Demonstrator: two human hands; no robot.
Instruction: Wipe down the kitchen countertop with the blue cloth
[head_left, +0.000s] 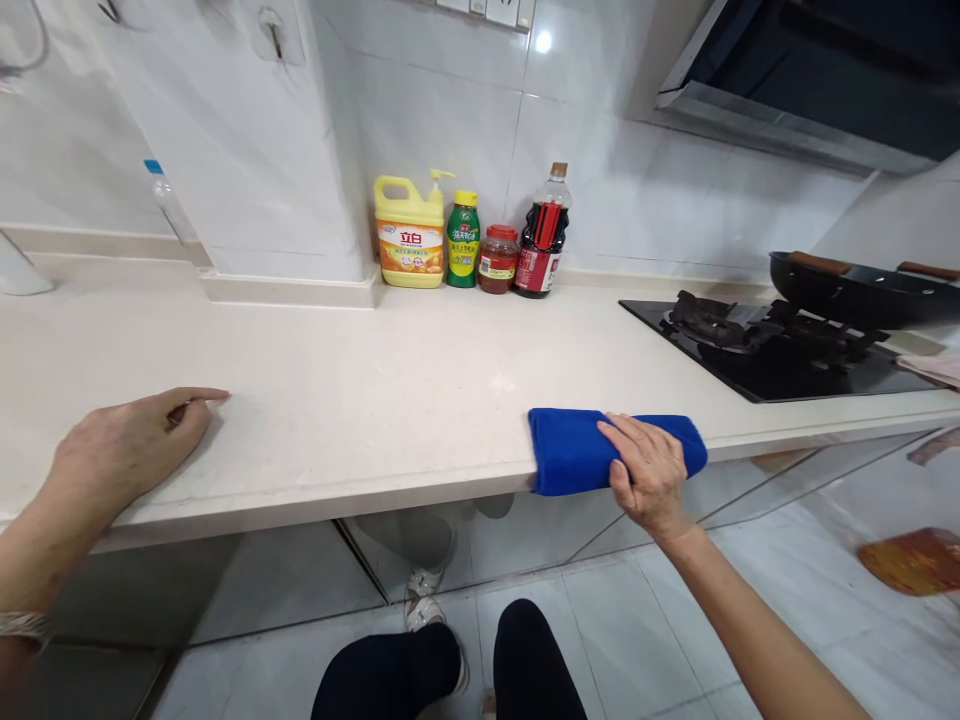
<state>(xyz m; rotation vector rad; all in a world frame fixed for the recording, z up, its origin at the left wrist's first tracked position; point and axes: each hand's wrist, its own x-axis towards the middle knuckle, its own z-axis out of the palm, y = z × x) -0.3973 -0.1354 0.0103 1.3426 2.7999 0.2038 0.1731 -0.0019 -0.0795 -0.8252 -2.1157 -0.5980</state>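
A folded blue cloth [570, 452] lies over the front edge of the pale countertop [390, 400]. My right hand [649, 475] is closed over the cloth's right part, fingers curled around it at the counter edge. My left hand [131, 440] rests on the counter far to the left, holding nothing, its fingers loosely bent and the index finger stretched toward the right.
At the back wall stand a yellow detergent jug [409, 235], a green bottle [463, 240], a red jar [499, 259] and a dark sauce bottle [544, 235]. A black gas hob [772, 350] with a wok [855, 285] is at the right. My legs show below.
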